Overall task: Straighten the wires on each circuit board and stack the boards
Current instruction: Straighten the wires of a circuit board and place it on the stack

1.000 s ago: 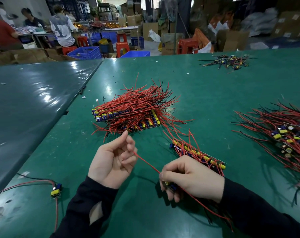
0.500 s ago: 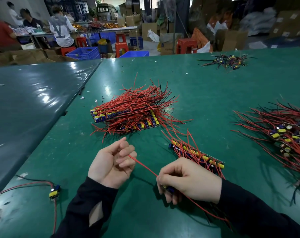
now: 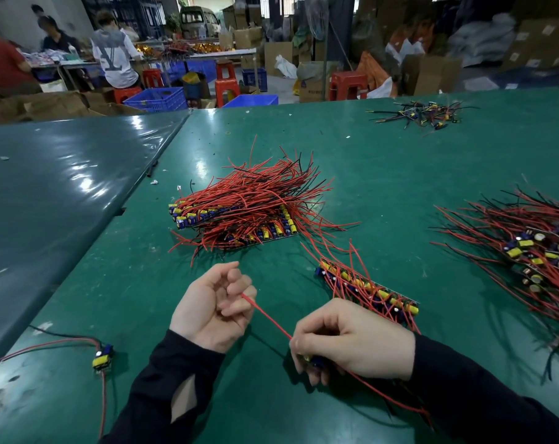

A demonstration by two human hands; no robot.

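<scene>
My right hand [image 3: 351,339] grips a small circuit board [image 3: 316,362] low over the green table [image 3: 383,174]. Only the board's blue and yellow parts show under the fingers. A red wire [image 3: 268,317] runs taut from it up-left to my left hand [image 3: 217,302], whose curled fingers hold the wire's tip. More red wires [image 3: 393,402] trail from the board toward the lower right. Just behind my right hand lies a row of boards [image 3: 367,288] with red wires standing up. Farther back is a stack of boards [image 3: 239,219] covered in red wires.
A loose heap of boards with red and black wires [image 3: 528,248] lies at the right. A single board [image 3: 102,358] with wires sits at the lower left. A small tangle of parts [image 3: 422,115] lies far back. A second, darker table [image 3: 47,193] adjoins on the left. People work in the background.
My left hand has slid along the red wire to its tip, drawing it straighter. The right hand has kept its grip on the board and barely moved.
</scene>
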